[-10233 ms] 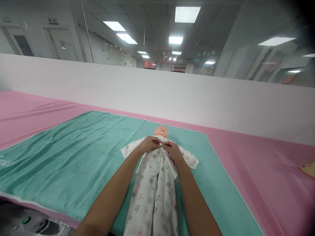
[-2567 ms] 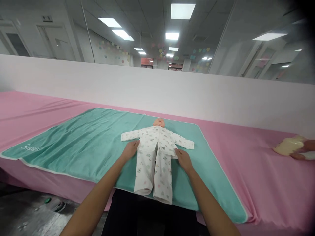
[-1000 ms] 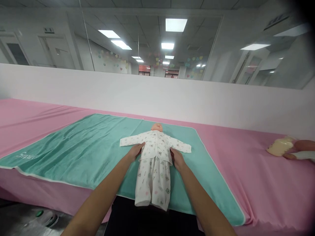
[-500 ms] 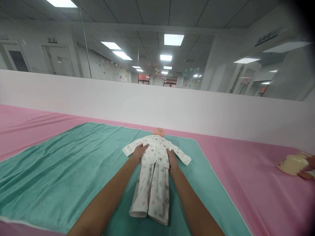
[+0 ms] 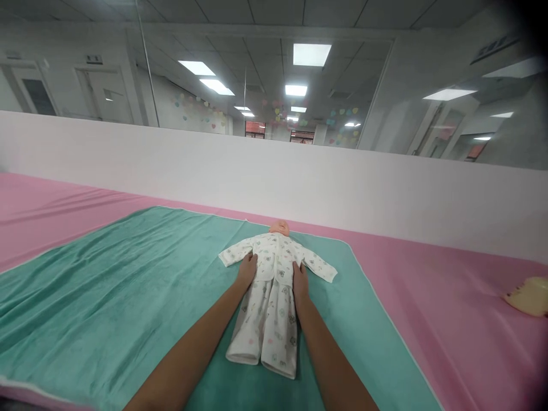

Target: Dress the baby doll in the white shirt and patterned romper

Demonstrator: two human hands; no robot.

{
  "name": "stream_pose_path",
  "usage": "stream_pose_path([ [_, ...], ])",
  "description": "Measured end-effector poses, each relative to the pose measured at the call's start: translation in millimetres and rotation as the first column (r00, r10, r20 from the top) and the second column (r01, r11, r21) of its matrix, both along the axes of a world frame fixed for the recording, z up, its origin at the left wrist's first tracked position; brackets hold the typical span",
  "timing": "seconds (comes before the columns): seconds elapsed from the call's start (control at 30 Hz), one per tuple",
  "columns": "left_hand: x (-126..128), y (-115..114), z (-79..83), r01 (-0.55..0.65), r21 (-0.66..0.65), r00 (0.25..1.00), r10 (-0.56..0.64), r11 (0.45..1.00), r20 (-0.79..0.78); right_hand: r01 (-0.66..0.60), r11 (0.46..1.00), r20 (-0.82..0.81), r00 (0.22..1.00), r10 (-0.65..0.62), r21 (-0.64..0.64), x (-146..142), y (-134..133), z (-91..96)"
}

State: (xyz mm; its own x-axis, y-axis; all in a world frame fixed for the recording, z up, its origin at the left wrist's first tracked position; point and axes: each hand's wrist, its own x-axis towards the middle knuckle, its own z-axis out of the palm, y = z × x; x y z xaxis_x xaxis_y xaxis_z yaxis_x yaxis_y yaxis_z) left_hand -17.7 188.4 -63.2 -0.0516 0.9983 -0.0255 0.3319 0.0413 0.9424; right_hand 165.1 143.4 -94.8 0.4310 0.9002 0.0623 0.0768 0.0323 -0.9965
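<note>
A baby doll (image 5: 279, 228) lies on its back on the green towel (image 5: 141, 285), its head toward the wall. It wears a white printed jacket (image 5: 268, 251) with its sleeves spread out, and matching trousers (image 5: 280, 325) whose legs point toward me. My left hand (image 5: 247, 270) is closed against the left side of the doll's waist, at the jacket hem. On the opposite side my right hand (image 5: 300, 281) grips the waist in the same way. The fingers of both hands are partly hidden by the cloth and the doll's body.
Pink cover (image 5: 411, 285) surrounds the towel. A cream-coloured object (image 5: 528, 297) lies at the far right, partly cut off by the frame. Behind the doll runs a low white wall (image 5: 240, 177) with a wide mirror or glass panel (image 5: 265, 85) above it.
Both hands have shifted slightly along the doll's sides, and the left thumb no longer lies across the jacket front. The view has tilted a little, moving the cream object farther right.
</note>
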Motion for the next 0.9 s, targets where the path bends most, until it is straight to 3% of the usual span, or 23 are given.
stream_pose_path([
  [0.1,-18.0,-22.0,-8.4,0.044,0.011,0.982,-0.041,0.999,-0.185,0.038,0.995,0.173,0.985,-0.021,-0.094,2.8,-27.6,-5.9],
  [0.17,-32.1,-41.2,-13.1,0.107,0.03,0.953,-0.094,0.994,-0.288,0.049,0.998,0.369,0.929,-0.035,-0.029,3.4,-50.8,-7.1],
  [0.27,-52.6,-67.2,-19.4,0.192,0.133,0.903,-0.122,0.972,-0.411,-0.09,0.992,0.643,0.766,0.012,0.089,-1.1,-87.9,-6.3],
  [0.33,-66.5,-77.8,-22.2,0.254,0.267,0.826,-0.065,0.93,-0.56,-0.233,0.972,0.755,0.639,0.148,0.007,-6.0,-112.6,-5.7],
  [0.4,-79.6,-84.1,-23.3,0.352,0.334,0.703,-0.012,0.874,-0.711,-0.296,0.95,0.82,0.518,0.245,-0.097,-9.9,-138.4,-5.4],
  [0.47,-88.8,-92.4,-22.9,0.432,0.274,0.614,-0.057,0.859,-0.787,-0.298,0.944,0.875,0.409,0.258,-0.139,-11.7,-166.5,-4.8],
  [0.57,-89.8,-123.4,-20.5,0.527,0.214,0.612,-0.192,0.823,-0.767,-0.331,0.932,0.928,0.279,0.247,-0.149,-12.4,-213.4,-3.6],
  [0.7,-75.9,-194.0,-16.2,0.684,0.348,0.602,-0.228,0.641,-0.765,-0.264,0.962,0.951,0.271,0.146,-0.073,-20.3,-274.4,-11.2],
  [0.73,-73.4,-210.4,-15.9,0.69,0.361,0.595,-0.208,0.627,-0.776,-0.219,0.975,0.953,0.289,0.095,-0.03,-24.1,-287.3,-15.8],
  [0.8,-71.8,-235.9,-17.5,0.665,0.373,0.593,-0.154,0.648,-0.79,-0.126,0.99,0.944,0.328,-0.024,0.069,-32.4,-308.0,-25.9],
  [0.9,-74.4,-256.0,-25.9,0.592,0.4,0.611,-0.067,0.699,-0.789,-0.016,0.987,0.901,0.412,-0.137,0.158,-41.6,-322.8,-34.6],
])
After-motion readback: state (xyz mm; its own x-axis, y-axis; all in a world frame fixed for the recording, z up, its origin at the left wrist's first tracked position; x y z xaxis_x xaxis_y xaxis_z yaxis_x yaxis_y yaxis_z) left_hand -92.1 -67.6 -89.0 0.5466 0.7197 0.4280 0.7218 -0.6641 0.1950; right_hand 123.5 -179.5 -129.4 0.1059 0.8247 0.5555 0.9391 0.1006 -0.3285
